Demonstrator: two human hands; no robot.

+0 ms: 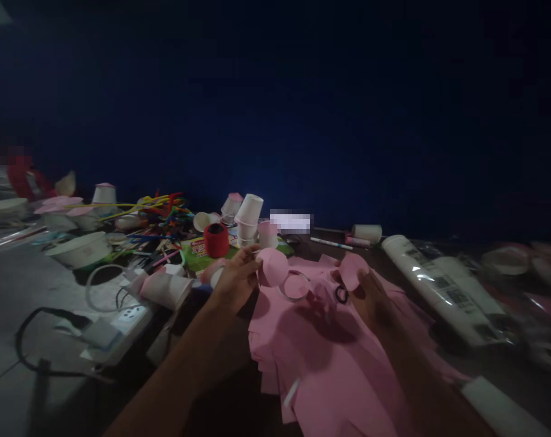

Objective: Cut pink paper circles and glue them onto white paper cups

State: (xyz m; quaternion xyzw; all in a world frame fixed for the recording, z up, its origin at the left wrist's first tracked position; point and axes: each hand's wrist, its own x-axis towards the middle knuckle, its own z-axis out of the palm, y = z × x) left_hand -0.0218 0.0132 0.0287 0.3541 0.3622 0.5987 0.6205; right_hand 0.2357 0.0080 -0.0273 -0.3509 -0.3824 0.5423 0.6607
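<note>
My left hand (238,276) is closed on the edge of a pink paper circle (275,267), pinching it between thumb and fingers. A second pink paper piece (351,271), rounded in outline, is gripped by my right hand (370,297). Both pieces are held up above a messy stack of pink paper sheets (330,376). On the stack between my hands lie a pale ring (294,286) and a small black loop (341,295), too blurred to name surely. A short white stick-like piece (292,393) rests lower on the sheets.
Paper cups (249,209) and a red roll (216,240) stand behind my left hand. Coloured pipe cleaners (166,209), a white bowl (79,250) and a power strip (130,321) with cables are at left. Plastic-wrapped cup sleeves (421,273) lie at right; a marker (331,244) lies behind.
</note>
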